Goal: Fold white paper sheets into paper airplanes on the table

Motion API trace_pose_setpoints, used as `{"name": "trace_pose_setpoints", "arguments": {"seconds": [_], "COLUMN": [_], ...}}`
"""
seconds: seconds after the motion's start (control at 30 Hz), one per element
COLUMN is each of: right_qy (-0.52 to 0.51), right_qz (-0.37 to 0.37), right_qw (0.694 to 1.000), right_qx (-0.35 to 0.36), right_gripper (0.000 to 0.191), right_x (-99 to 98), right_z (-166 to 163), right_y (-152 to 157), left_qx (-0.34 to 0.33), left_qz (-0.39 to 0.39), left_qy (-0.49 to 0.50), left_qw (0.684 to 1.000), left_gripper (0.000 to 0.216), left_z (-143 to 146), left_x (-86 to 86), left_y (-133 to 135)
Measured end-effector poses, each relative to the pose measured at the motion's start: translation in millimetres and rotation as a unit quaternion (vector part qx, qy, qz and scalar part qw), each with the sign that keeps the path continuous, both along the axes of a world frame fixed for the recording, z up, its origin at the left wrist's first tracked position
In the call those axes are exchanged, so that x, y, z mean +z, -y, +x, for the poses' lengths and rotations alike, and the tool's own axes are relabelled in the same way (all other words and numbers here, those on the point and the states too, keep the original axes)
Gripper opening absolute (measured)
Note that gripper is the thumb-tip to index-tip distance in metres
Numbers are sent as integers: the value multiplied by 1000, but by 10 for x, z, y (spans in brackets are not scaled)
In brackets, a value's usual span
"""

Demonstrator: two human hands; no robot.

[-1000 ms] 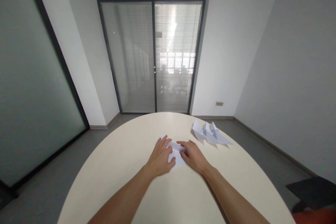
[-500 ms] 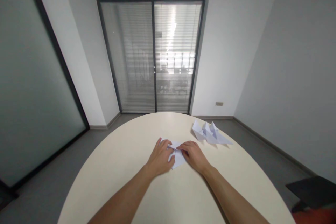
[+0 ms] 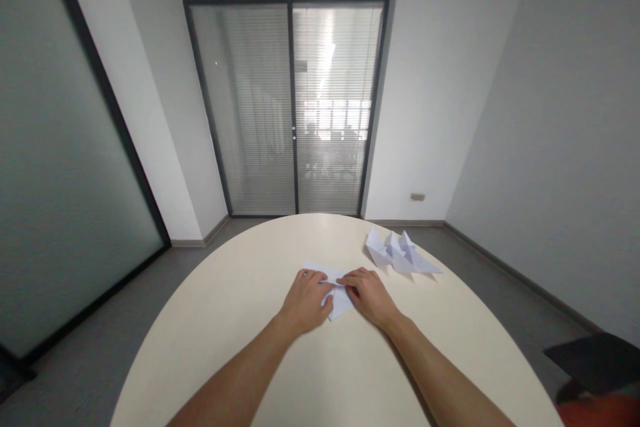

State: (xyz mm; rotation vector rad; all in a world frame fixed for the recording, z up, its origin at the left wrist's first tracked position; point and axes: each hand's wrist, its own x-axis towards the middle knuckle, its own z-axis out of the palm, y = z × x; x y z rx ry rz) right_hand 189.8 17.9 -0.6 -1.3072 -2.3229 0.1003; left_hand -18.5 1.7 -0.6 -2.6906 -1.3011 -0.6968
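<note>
left hand [image 3: 306, 300] and right hand [image 3: 371, 297] touch paper [image 3: 341, 303] on the counter [image 3: 235, 287]; i cannot tell if either grip pinches it. folded shapes [image 3: 400, 258] sit far right.

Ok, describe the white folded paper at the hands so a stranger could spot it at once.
Find the cream-coloured, curved-edged table. Around the middle of its visible top, the bare left hand and bare right hand both touch the white folded paper. It lies low, partly hidden by them, while the white, peaked paper shapes farther right stand up untouched.
</note>
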Motion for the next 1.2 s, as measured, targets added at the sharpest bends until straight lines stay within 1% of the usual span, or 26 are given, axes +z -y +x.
{"name": "trace_pose_setpoints", "arguments": {"seconds": [0.1,0.23,0.3,0.4,0.47,0.63,0.73,0.83,0.93,1.0,1.07,1.13,1.2], "right_qy": [-2,-3,1,9,14,41,70,83,76,66,62,63,63], "right_qz": [-2,-4,-4,-5,-3,8,13,19,23,4,-32,-69,-96], "right_qw": [1000,1000,1000,1000,1000,999,997,996,997,998,996,995,993], "right_qx": [-4,-6,-4,-1,1,10,11,-7,-6,18,46,45,24], "right_gripper": [33,32,32,32,33,36,34,28,33,41,49,54,57], "right_x": [7,6,7,14,20,50,81,101,74,28,-24,-64,-84], "right_z": [-18,-35,-42,-50,-50,-63,-117,-203,-269,-281,-267,-244,-226], "right_y": [13,24,29,38,44,72,128,209,267,273,257,232,212], "left_qx": [8,41,44,25,19,31,42,52,61,60,59,62,69], "left_qz": [-11,-45,-49,-40,-35,-33,-43,-45,-39,-42,-61,-89,-106], "left_qy": [-9,-3,10,28,26,-1,-13,-18,-14,-11,-7,-5,-5], "left_qw": [1000,998,998,999,999,999,998,997,997,997,996,994,992], "left_gripper": [19,13,18,37,45,46,44,42,41,41,43,45,47], "left_z": [11,14,6,-12,-22,-33,-30,-19,-9,-5,-3,-2,-1], "left_x": [34,46,27,-31,-77,-148,-150,-143,-148,-162,-183,-205,-223], "left_y": [26,48,45,22,0,-26,-18,-6,-4,-12,-28,-45,-57]}}
